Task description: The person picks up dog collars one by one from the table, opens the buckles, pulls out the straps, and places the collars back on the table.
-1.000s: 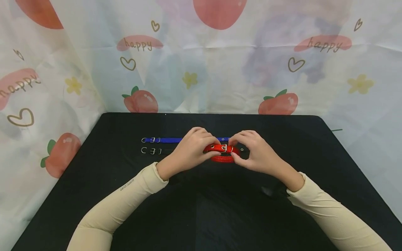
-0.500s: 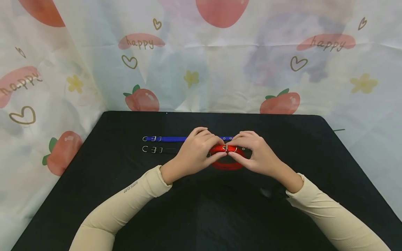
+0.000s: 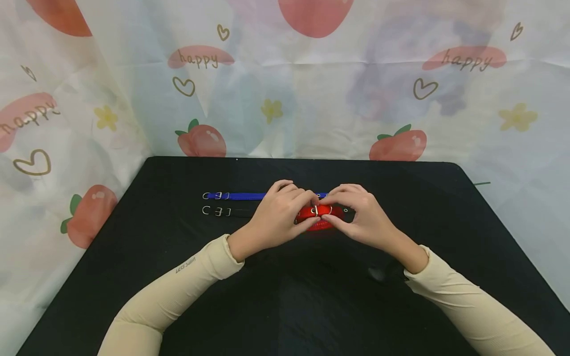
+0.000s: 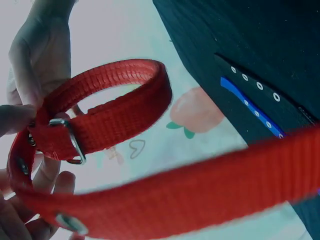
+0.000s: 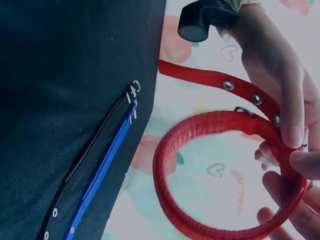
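A red buckle collar (image 3: pixel 322 211) is bent into a loop above the black table. My left hand (image 3: pixel 281 217) pinches it between thumb and fingers beside the metal buckle (image 4: pixel 72 140). From the other side, my right hand (image 3: pixel 365 216) pinches the band too, its fingertips close to the left ones. The collar's loose tail (image 5: pixel 200 75), with several metal eyelets, sticks out past the left hand in the right wrist view. Some of the buckle is hidden behind fingers in the head view.
Behind the hands, a blue collar (image 3: pixel 245 196) lies straight across the black table (image 3: pixel 213 306). A black collar (image 5: pixel 92 135) lies alongside it. Patterned cloth (image 3: pixel 311 99) hangs behind the table. A dark wrist camera (image 5: pixel 195 22) sits by the left wrist.
The fingertips of both hands have come closer together at the buckle than a second ago. The red loop swung lower and has tilted back up. The blue and black collars stay put.
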`<state>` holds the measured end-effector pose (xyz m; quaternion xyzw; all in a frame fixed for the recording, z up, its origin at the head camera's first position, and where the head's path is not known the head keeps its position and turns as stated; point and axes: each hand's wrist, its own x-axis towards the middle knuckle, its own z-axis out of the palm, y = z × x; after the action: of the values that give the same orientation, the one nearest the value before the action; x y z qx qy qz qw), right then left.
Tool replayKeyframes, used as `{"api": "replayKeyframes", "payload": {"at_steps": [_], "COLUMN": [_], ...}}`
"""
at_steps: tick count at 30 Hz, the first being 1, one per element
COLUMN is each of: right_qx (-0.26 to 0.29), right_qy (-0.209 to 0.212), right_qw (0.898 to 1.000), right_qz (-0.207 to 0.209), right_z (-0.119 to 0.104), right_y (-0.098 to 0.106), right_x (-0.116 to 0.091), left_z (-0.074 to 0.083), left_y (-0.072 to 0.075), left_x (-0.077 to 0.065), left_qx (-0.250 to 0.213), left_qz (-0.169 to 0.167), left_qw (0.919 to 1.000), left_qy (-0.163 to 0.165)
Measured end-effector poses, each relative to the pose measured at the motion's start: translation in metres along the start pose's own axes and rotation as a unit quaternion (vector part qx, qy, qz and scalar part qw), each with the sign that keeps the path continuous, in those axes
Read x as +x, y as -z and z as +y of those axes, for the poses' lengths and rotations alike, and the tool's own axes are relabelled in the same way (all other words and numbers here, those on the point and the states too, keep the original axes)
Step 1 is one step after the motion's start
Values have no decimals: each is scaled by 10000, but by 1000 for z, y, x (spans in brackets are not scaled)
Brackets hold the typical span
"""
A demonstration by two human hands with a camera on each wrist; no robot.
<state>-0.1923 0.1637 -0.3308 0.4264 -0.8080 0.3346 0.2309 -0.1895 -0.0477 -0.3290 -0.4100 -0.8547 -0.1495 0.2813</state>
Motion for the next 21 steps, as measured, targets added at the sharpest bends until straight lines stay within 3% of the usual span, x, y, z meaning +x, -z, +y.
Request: {"api": "replayKeyframes", "payload": {"at_steps": [7,21], "right_qx": [-9,146], "right_qy": [-145,397], "right_qw": [9999,9978], "right_qz": [-28,520], "right_z": [0,2], "right_y": [0,-1], "right_x": [0,1], "left_z": [-2,-3], "left_y": [-1,-2], "left_x": [-3,-2], "left_qx": [-71,-527], "left_qz": [225,546], "left_qw": [9997,9971], "left_qy": [26,-33]}}
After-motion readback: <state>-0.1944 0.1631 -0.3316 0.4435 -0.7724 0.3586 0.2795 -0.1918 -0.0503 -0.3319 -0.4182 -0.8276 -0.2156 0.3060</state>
